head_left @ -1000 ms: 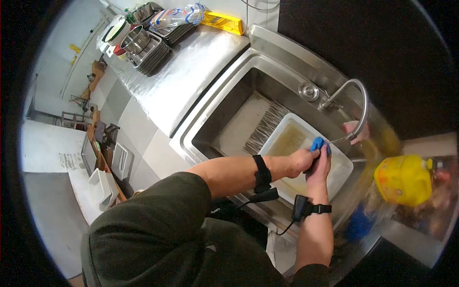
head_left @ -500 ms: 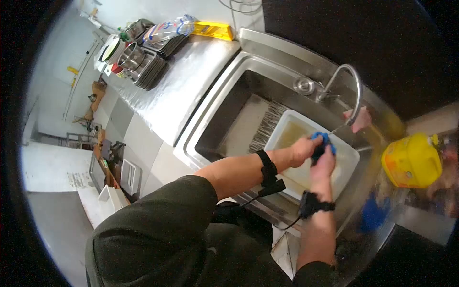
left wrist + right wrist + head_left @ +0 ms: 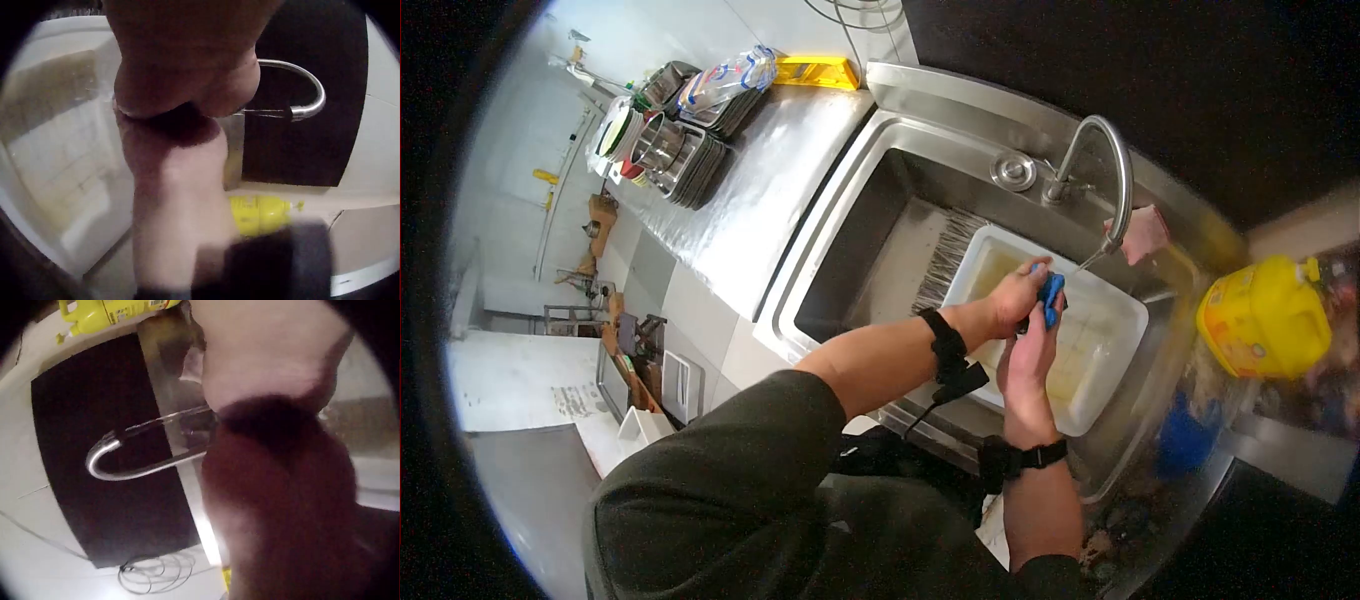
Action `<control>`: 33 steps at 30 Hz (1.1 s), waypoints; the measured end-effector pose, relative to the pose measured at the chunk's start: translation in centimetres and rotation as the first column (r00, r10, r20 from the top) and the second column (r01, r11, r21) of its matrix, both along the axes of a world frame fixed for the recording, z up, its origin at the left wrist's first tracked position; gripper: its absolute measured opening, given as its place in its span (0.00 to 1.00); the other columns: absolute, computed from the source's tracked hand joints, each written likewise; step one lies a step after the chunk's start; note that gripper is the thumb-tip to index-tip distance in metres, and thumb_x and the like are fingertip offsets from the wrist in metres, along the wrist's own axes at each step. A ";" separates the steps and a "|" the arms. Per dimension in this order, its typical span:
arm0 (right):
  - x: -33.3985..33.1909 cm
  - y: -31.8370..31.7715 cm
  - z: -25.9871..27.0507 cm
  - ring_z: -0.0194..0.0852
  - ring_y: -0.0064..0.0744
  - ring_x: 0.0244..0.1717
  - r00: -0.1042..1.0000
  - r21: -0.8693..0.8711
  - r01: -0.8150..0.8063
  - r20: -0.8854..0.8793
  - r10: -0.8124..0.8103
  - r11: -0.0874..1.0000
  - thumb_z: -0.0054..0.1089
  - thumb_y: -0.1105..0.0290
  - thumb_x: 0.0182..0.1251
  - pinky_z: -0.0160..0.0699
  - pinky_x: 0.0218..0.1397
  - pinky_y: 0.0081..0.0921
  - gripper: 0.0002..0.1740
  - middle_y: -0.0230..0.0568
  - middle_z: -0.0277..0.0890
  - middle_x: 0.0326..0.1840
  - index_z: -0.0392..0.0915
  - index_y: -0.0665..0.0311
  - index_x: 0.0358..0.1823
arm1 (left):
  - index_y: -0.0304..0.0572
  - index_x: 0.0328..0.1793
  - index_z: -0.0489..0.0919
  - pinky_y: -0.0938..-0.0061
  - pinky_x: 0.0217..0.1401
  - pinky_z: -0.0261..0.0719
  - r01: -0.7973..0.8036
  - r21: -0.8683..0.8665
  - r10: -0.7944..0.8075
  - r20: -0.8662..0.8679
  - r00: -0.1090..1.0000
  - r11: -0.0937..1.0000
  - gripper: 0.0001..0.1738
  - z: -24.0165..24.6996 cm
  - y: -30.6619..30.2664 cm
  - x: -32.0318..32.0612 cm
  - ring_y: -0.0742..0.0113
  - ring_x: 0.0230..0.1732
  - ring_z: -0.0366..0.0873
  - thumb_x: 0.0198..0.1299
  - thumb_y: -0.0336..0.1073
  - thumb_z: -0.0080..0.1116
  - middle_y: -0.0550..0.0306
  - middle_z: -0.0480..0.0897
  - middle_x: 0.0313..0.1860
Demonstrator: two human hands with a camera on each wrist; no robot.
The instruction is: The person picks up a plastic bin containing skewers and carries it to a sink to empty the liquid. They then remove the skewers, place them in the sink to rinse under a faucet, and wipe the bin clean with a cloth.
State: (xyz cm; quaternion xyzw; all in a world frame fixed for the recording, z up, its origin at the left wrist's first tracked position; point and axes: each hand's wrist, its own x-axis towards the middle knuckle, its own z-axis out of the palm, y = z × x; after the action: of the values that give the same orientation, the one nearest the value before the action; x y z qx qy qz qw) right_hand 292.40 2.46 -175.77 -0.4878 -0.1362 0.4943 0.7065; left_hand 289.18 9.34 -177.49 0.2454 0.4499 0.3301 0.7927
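Both hands are together over a white plastic tub that holds cloudy yellowish water. Between them is a small crumpled blue and black thing, cloth-like, mostly covered by the fingers. The left hand grips it from the left, and the right hand holds it from the near side. A thin stream of water runs from the curved faucet toward the hands. In the wrist views the left palm and the right palm face each other around a dark gap; what they hold is hidden there.
The tub sits in a steel sink, with a ridged grey mat beside it. A drain strainer, a pink cloth and a yellow jug are around the rim. Stacked metal trays stand on the left counter.
The hands have shifted left over the tub, away from its right side, and turned the blue and black thing between them. The head view has also swung slightly.
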 end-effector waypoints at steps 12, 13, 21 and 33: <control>10.4 5.9 -1.5 0.76 0.33 0.44 0.941 -0.225 -0.166 -0.327 0.086 0.960 0.47 0.61 0.69 0.75 0.49 0.36 0.13 0.37 0.76 0.43 0.72 0.63 0.44 | 0.33 0.56 0.71 0.73 0.39 0.76 0.236 0.216 -0.143 -0.376 0.915 0.947 0.20 2.8 1.3 -3.0 0.67 0.36 0.77 0.67 0.42 0.46 0.53 0.80 0.38; 10.4 6.1 -1.0 0.75 0.35 0.48 0.925 -0.221 -0.168 -0.372 0.076 0.961 0.45 0.64 0.69 0.73 0.53 0.38 0.13 0.38 0.74 0.48 0.72 0.62 0.47 | 0.36 0.53 0.72 0.72 0.37 0.76 0.131 0.170 -0.075 -0.299 0.951 0.977 0.19 2.2 1.7 -2.8 0.68 0.34 0.76 0.67 0.44 0.46 0.56 0.79 0.35; 2.4 1.9 0.9 0.61 0.39 0.65 0.969 0.060 -0.245 -0.028 0.247 0.968 0.46 0.66 0.68 0.60 0.66 0.32 0.23 0.39 0.63 0.65 0.62 0.61 0.64 | 0.43 0.52 0.71 0.68 0.40 0.76 0.043 0.021 -0.045 0.115 0.992 0.999 0.20 0.5 2.9 -0.1 0.65 0.36 0.75 0.64 0.50 0.48 0.55 0.78 0.37; 4.5 5.6 -0.1 0.69 0.31 0.55 0.941 -0.069 -0.047 -0.336 0.021 0.996 0.40 0.49 0.70 0.71 0.56 0.31 0.23 0.34 0.70 0.54 0.67 0.56 0.56 | 0.37 0.62 0.68 0.68 0.49 0.74 0.348 0.398 -0.207 -0.355 0.912 0.849 0.23 4.0 4.2 3.2 0.62 0.44 0.76 0.66 0.42 0.45 0.47 0.80 0.44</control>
State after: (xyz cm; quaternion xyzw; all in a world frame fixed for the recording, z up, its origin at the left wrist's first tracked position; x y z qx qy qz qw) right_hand 296.93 8.08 -175.86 -0.4207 -0.0036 0.5872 0.6915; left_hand 292.42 13.58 -173.46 0.5333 0.4340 0.2654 0.6758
